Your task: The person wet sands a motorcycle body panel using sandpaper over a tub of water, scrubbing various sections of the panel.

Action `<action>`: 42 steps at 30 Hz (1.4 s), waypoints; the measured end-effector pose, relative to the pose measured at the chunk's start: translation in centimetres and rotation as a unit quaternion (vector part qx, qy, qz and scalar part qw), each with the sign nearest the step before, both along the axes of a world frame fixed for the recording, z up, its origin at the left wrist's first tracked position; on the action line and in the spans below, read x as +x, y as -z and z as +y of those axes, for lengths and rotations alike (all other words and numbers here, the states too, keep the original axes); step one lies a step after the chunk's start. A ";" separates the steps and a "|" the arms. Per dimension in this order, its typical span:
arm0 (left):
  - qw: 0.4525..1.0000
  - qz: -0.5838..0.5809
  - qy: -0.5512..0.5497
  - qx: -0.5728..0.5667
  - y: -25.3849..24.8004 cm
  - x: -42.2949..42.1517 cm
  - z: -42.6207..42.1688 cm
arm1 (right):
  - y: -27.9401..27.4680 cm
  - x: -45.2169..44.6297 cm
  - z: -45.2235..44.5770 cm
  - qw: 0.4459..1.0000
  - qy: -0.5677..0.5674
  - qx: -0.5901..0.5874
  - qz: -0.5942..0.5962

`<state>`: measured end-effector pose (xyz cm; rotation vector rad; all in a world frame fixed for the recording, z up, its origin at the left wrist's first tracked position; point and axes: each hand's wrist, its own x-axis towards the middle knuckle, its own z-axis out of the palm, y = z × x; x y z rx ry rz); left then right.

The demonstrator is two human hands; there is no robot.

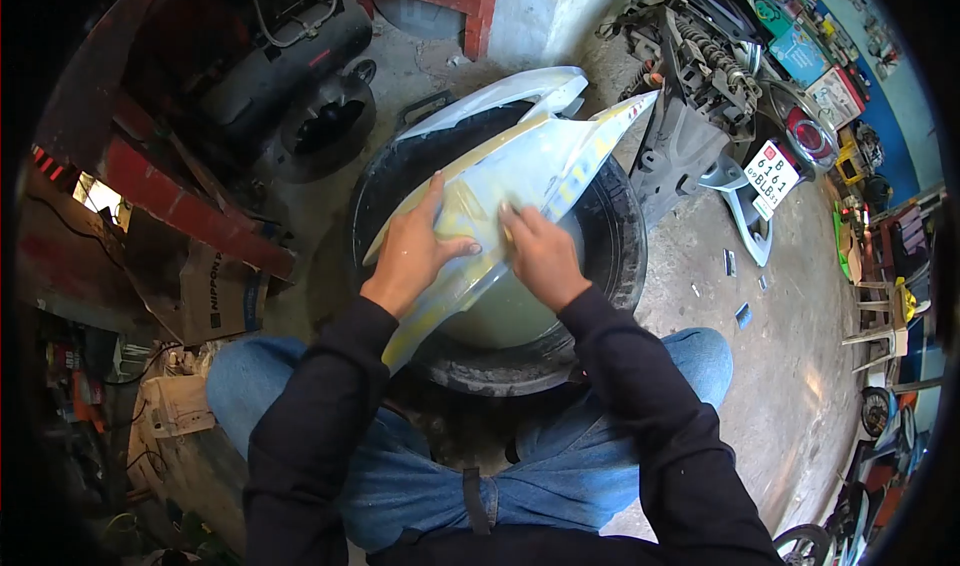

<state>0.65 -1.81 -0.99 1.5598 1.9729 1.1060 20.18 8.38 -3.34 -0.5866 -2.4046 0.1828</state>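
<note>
A long, pointed white panel (545,161) with yellowish patches lies tilted across a round black tub (627,236). Cloudy water (505,316) shows in the tub below it. My left hand (415,246) rests on the panel's left part, thumb and fingers spread apart against its surface. On the panel's middle is my right hand (540,251), its fingers curled and pressed together; whatever they hold, if anything, is hidden. Behind the panel, a second curved white piece (500,91) sits along the tub's far rim.
A black tank (290,61) and a red metal frame (190,206) stand at the left. Motorcycle parts (710,61) and a licence plate (770,178) are at the upper right. A cardboard box (225,291) lies left of my knee.
</note>
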 end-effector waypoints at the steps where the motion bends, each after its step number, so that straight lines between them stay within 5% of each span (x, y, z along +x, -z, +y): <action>1: 1.000 0.002 0.001 0.002 -0.1 -0.1 0.1 | 0.5 0.8 -0.6 1.000 -0.006 -0.002 0.002; 42: 0.999 0.028 0.002 -0.015 -0.3 0.4 -0.3 | 0.0 -0.2 1.3 0.999 -0.030 0.023 -0.020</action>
